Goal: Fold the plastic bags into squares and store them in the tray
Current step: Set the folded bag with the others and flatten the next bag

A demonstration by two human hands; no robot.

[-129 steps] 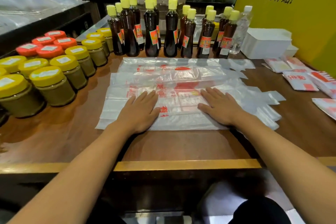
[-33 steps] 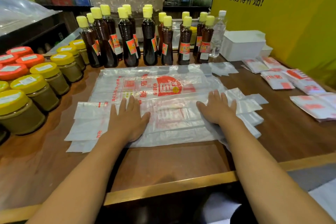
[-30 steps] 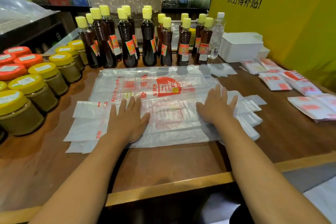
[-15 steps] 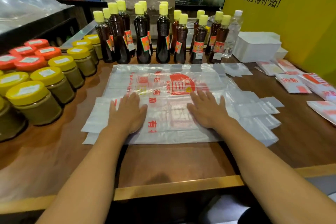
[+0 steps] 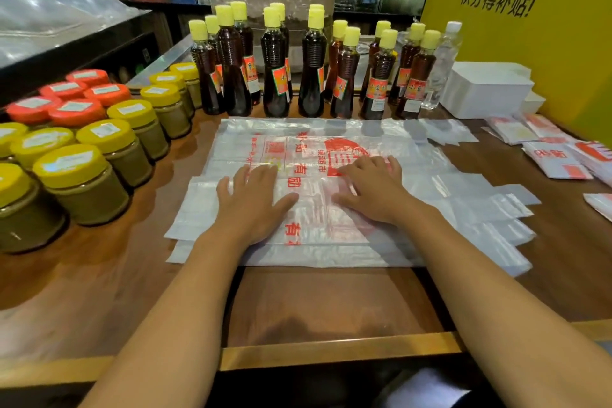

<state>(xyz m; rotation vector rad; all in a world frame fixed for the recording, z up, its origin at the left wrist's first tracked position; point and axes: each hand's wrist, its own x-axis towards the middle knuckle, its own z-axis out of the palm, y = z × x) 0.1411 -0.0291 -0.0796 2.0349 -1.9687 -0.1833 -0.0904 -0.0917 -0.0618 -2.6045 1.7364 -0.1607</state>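
The plastic bags (image 5: 331, 156) lie spread flat in a stack on the wooden desk (image 5: 331, 301) before the sauce bottles (image 5: 311, 69) — left hand (image 5: 255, 202) and right hand (image 5: 371, 192) both press on them, palms down, fingers straight, gripping nothing.

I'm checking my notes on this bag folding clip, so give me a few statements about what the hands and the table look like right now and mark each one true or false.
1. Both hands lie flat on the plastic bags. True: left hand and right hand press with straight fingers.
2. The right hand pinches a bag corner in the air. False: it rests flat.
3. The white tray stands at the far right, beside the bottles. True.
4. Folded bags already fill the tray. False: folded bags lie on the table.
5. All jar lids are yellow. False: some jars have orange lids.
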